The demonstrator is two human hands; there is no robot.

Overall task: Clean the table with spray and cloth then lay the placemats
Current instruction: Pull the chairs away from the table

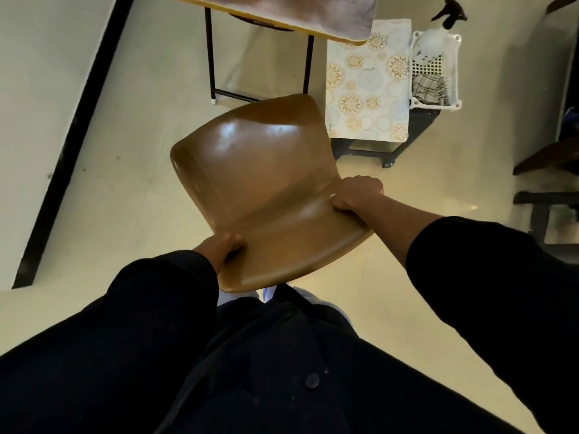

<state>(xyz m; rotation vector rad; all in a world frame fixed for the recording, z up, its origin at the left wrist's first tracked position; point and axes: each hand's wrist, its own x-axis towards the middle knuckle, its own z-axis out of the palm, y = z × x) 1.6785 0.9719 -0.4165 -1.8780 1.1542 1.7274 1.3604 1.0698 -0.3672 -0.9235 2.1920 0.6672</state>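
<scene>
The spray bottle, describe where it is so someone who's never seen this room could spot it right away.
Look past the brown chair to the patterned placemat on a low stand right of the table. Right beside the placemat sits a white lattice basket. The spray bottle stands in its far end, clear-bodied with a black trigger head, unlike the checked cloth crumpled at the near end.

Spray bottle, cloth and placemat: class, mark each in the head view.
spray bottle (434, 39), head view, on its clear body.
cloth (428, 88), head view, on its checked fabric.
placemat (366, 86), head view, on its patterned face.
</scene>
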